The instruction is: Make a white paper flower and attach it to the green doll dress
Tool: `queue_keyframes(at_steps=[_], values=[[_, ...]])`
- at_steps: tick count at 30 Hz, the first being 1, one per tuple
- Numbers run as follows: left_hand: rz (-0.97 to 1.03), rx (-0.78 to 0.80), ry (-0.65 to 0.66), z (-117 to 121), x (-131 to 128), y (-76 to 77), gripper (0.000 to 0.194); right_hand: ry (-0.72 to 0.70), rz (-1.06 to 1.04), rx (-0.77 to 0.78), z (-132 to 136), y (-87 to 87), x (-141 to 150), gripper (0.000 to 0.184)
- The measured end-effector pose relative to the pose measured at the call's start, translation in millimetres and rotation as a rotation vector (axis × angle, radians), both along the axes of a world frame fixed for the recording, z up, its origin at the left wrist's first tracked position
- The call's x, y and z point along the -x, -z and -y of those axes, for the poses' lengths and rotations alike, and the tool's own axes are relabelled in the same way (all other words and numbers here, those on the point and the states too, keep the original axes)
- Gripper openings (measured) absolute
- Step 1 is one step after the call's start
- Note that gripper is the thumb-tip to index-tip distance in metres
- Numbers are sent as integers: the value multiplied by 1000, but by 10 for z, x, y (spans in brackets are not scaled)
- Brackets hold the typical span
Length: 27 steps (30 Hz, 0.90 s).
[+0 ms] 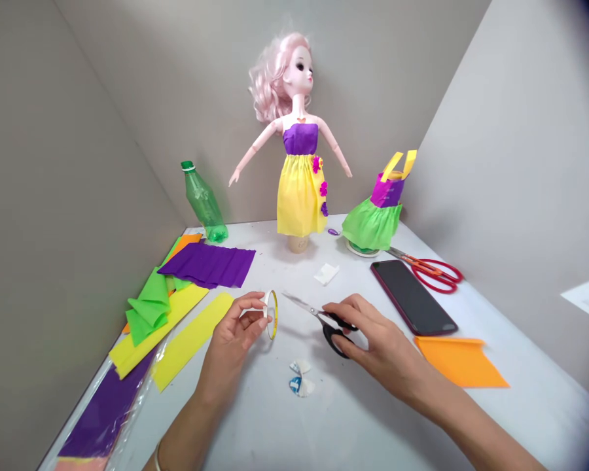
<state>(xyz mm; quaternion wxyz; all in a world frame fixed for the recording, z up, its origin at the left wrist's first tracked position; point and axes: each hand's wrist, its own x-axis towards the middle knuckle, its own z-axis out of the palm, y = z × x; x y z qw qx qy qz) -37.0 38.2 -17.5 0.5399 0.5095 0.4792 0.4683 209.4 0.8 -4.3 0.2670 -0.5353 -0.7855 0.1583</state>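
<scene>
Between the thumb and fingers of my left hand (pixel 243 324) is a thin roll of tape (pixel 273 315), held upright, white outside with a yellow core. My right hand (pixel 366 327) has its thumb and fingers around the black handles of small scissors (pixel 317 312). Their blades point left toward the tape roll, apart from it. Just below lies a small crumpled white and blue piece (pixel 300 379). A doll (pixel 302 190) with pink hair, a purple top and a yellow skirt stands beyond my hands. To its right is a small green and purple dress (pixel 375 212) with yellow straps.
A green bottle (pixel 203 199) stands back left. Purple (pixel 211 263), yellow (pixel 191 340) and green paper (pixel 150 311) lies along the left. On the right are a phone (pixel 412 297), red-handled scissors (pixel 439 271) and orange paper (pixel 461 363). A white scrap (pixel 326 274) lies mid-table.
</scene>
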Motion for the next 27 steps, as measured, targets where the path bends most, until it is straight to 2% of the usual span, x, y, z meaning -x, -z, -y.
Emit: queue_keyframes(at_steps=[16,22,27], values=[[30,-54,134,5,12,26,19,-128,34,-25,49,-39,97,44],[11,-11,156,5,16,35,36,-126,103,-177,32,-49,86,40],[-85,32,190,35,13,28,47,-156,170,-211,24,-69,96,38]])
